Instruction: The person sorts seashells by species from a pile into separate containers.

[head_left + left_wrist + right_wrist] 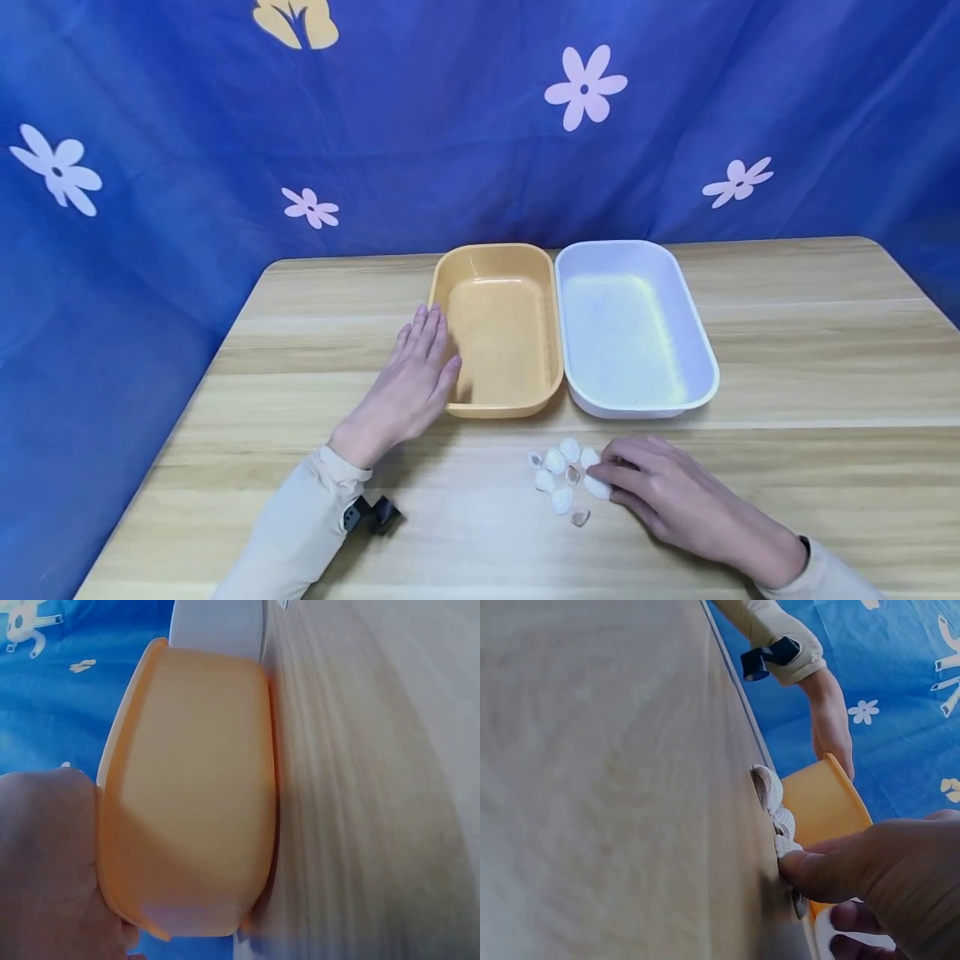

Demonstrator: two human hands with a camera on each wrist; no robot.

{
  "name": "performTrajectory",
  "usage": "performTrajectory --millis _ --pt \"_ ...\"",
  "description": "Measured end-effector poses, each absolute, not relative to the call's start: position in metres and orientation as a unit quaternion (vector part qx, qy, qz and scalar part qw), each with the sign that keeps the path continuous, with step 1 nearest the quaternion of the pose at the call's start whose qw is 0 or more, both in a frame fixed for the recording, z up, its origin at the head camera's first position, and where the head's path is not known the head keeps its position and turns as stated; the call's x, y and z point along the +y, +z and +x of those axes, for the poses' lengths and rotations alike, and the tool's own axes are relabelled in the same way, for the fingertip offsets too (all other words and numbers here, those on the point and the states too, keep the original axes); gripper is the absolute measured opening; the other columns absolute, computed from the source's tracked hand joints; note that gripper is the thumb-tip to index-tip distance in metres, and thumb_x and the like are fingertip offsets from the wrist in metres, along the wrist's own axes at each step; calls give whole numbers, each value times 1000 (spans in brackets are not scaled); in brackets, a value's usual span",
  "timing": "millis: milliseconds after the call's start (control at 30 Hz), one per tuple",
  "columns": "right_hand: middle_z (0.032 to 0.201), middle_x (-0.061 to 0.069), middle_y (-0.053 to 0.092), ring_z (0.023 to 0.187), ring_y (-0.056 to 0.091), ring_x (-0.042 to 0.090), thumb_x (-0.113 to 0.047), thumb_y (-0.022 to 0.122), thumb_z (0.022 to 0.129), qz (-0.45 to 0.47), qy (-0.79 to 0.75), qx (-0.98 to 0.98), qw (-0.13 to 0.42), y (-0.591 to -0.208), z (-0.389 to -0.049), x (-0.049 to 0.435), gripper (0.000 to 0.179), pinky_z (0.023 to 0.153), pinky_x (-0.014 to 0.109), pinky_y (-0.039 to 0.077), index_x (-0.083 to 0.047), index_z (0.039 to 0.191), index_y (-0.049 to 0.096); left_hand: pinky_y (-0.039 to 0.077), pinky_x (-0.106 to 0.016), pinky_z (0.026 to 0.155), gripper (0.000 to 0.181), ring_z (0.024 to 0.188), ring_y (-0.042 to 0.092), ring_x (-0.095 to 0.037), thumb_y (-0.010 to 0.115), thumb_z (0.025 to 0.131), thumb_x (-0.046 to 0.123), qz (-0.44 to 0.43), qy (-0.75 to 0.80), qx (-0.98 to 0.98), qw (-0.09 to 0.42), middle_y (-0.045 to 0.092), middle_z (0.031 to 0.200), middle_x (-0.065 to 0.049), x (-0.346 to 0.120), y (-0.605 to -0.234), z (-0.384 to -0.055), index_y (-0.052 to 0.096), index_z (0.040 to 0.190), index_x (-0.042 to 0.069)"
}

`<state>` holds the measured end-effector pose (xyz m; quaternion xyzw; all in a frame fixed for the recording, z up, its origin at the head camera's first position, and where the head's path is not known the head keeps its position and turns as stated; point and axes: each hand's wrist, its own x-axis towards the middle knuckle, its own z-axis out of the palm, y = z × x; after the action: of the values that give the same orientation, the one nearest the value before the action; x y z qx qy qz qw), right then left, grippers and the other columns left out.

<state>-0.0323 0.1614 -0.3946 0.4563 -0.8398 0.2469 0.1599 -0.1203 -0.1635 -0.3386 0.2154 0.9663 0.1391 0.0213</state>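
Several small shells (562, 500) lie in a loose cluster on the wooden table (817, 483), on the near side of two tubs; most are white, and a couple show brownish tones. One brownish shell (580, 517) sits a little apart, at the cluster's near edge. At the cluster's right side, a white shell (599, 489) is pinched between the thumb and fingertips of the right hand (667, 496), whose fingers are bent down to the tabletop. The right wrist view shows the thumb pressed against a pale ridged shell, with other shells lined up just beside it.

Beyond the shells stands an orange tub (502, 412), and the left hand (408, 379) rests at its left rim, with fingers extended and grasping nothing. From the left wrist, the tub's outer wall fills the middle of the view, and the hand meets its edge. Just beside it, on the right, stands a white tub (622, 333), the two rims side by side.

Both forearms wear pale sleeves (292, 521), and a black device (382, 515) projects from the left cuff. Behind the table hangs a blue curtain (420, 125), printed with white flowers (584, 89) and a yellow motif (318, 25).
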Motion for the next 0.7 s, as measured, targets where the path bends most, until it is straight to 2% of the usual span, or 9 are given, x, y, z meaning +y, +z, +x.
performTrajectory --millis 267,433,567,700 --pt "95 -11 53 85 50 7 -23 77 79 447 252 -842 169 -394 -31 157 20 79 22 41 -14 95 70 2 -48 119 59 146 -8 -35 26 105 26 225 143 963 22 -1 159 -23 -167 -339 -122 9 150 -8" --pt "92 -14 48 82 45 4 -33 80 75 415 248 -860 164 -393 -27 158 23 74 21 39 -19 88 67 4 -48 119 59 146 -8 -35 27 105 26 233 145 961 16 0 159 -24 -166 -341 -121 10 149 -10" --pt "93 -15 48 84 46 5 -36 80 74 404 237 -870 155 -391 -25 159 27 73 26 43 -22 92 67 3 -47 119 60 146 -10 -32 27 105 26 235 143 961 18 -1 159 -24 -165 -341 -121 11 149 -10" --pt "94 -15 48 85 47 5 -30 80 74 417 228 -866 154 -390 -25 160 26 74 28 43 -22 96 71 4 -47 119 59 146 -10 -32 28 105 26 234 142 962 18 -1 159 -23 -166 -341 -120 13 149 -10"
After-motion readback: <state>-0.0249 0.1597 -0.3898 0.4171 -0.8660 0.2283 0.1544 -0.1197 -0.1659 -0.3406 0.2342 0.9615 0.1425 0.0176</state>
